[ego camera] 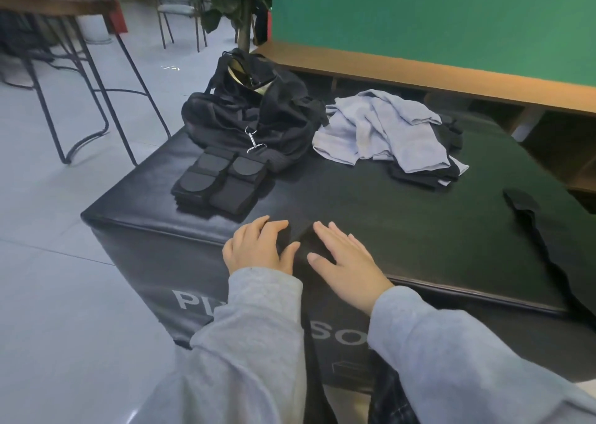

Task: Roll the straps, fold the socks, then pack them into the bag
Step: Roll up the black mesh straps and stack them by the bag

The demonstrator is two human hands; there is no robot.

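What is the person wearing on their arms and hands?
Both arms are covered by long, soft-looking light grey sleeves that end in loose cuffs at the wrists. The left hand and right hand are bare: no gloves, rings, or watch show. The sleeves are plain, with no markings.

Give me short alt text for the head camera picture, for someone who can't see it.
Two hands in grey sleeves work a black strap at the near edge of a black padded box: left hand grips its rolled end, right hand presses flat. Behind lie stacked black straps, a black duffel bag and pale grey socks.
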